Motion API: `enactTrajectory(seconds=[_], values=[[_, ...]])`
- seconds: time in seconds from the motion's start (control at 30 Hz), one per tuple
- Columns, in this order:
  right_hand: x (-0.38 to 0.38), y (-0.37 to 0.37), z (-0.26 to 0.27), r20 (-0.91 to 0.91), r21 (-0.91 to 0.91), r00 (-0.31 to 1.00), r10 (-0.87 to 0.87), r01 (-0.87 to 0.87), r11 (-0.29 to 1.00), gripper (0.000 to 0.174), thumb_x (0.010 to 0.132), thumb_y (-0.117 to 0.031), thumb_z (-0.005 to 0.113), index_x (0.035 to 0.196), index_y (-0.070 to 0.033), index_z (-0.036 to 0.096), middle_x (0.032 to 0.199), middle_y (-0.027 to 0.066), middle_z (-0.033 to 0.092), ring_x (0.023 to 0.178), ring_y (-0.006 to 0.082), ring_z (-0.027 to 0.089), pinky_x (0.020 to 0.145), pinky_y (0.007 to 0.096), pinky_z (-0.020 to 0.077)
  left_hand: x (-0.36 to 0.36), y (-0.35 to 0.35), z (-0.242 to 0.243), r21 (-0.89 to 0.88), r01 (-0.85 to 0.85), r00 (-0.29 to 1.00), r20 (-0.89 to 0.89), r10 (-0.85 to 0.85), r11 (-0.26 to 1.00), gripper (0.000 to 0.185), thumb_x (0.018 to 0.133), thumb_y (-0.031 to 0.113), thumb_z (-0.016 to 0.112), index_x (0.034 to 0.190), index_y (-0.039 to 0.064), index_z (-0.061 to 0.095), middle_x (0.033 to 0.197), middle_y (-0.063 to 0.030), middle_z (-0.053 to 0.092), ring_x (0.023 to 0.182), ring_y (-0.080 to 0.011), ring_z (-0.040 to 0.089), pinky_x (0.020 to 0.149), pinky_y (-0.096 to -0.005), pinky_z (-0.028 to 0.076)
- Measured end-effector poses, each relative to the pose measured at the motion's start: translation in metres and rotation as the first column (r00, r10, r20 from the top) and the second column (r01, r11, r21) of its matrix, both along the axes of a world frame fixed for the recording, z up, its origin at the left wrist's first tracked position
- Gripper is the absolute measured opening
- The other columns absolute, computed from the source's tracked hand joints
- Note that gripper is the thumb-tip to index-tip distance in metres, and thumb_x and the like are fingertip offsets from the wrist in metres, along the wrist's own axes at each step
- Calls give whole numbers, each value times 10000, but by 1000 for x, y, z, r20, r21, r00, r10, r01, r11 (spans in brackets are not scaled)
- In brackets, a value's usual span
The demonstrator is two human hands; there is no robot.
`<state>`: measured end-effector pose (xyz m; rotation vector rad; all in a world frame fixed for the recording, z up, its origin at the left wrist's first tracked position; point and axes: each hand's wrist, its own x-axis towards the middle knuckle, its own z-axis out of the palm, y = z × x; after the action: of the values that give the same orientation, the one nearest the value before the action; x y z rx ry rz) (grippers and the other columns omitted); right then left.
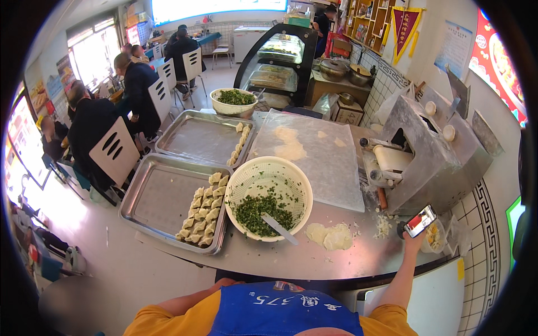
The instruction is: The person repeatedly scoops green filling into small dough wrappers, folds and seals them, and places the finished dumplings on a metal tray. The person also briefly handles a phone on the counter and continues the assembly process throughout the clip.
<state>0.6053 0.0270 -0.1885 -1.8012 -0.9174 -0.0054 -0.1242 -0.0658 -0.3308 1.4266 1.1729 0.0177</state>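
Note:
My right hand (414, 241) is at the lower end of a smartphone (420, 221) with a lit screen, at the table's right end. My left hand (228, 282) lies at the table's front edge beside my blue apron; its fingers are mostly hidden. Before me stands a cream plastic colander (305, 185) of chopped greens (256, 214), a flat spatula (279, 229) leaning in it. Round dough wrappers (336, 237) overlap on the metal table (290, 260). Filled dumplings (204, 214) sit in rows in the near metal tray (157, 185).
A second tray (193, 136) with dumplings and a bowl of greens (235, 97) stand farther back. Plastic sheeting (323, 164) bears dough pieces. A floury dough-rolling machine (437, 155) and a plastic tub (433, 237) are on the right. People sit at the left behind chairs (115, 151).

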Motion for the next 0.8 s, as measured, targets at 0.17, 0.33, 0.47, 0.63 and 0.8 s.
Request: enactTrajectory(seconds=[0.17, 0.33, 0.47, 0.63, 0.8], values=[[4, 1, -6, 35, -16, 997, -75, 75, 997, 880, 586, 36, 770, 1390, 39, 414, 1300, 181, 550, 1193, 332, 560, 1063, 384, 414, 3, 3, 1, 16, 6, 1000, -5, -6, 1000, 466, 1038, 430, 514, 1248, 42, 663, 974, -187, 712, 894, -296, 692, 824, -358, 525], [10, 1, -10, -10, -20, 1000, -2, 2, 1000, 990, 630, 64, 753, 1503, 22, 290, 1393, 181, 501, 1272, 312, 510, 1098, 362, 380, 2, 2, 8, 220, 140, 990, -66, -128, 965, 451, 1045, 420, 501, 1259, 55, 657, 1002, -196, 707, 933, -312, 683, 851, -377, 517], [14, 2, -15, -41, 7, 999, -14, 15, 1000, 1027, 661, 77, 757, 1547, 12, 242, 1432, 175, 475, 1304, 302, 485, 1107, 353, 371, -4, -3, -3, 177, 89, 996, -34, -84, 980, 464, 1030, 460, 499, 1220, 78, 680, 1065, -202, 706, 1014, -317, 670, 931, -404, 504], [24, 3, -18, 22, -25, 992, -128, 128, 991, 1022, 725, -98, 835, 1550, 28, 245, 1471, 263, 449, 1353, 362, 464, 1149, 401, 341, -4, -4, -56, 518, 136, 965, 123, -230, 845, 356, 1037, 355, 501, 1256, 101, 621, 978, -202, 675, 855, -369, 673, 757, -386, 531], [11, -6, -4, 425, -27, 826, -372, 422, 906, 968, 798, -202, 809, 1551, 20, 245, 1493, 308, 376, 1356, 457, 414, 1139, 465, 351, 2, -2, -58, 144, -8, 998, -57, 17, 989, 431, 999, 469, 560, 1130, 80, 692, 886, -186, 687, 847, -356, 676, 753, -379, 523]])
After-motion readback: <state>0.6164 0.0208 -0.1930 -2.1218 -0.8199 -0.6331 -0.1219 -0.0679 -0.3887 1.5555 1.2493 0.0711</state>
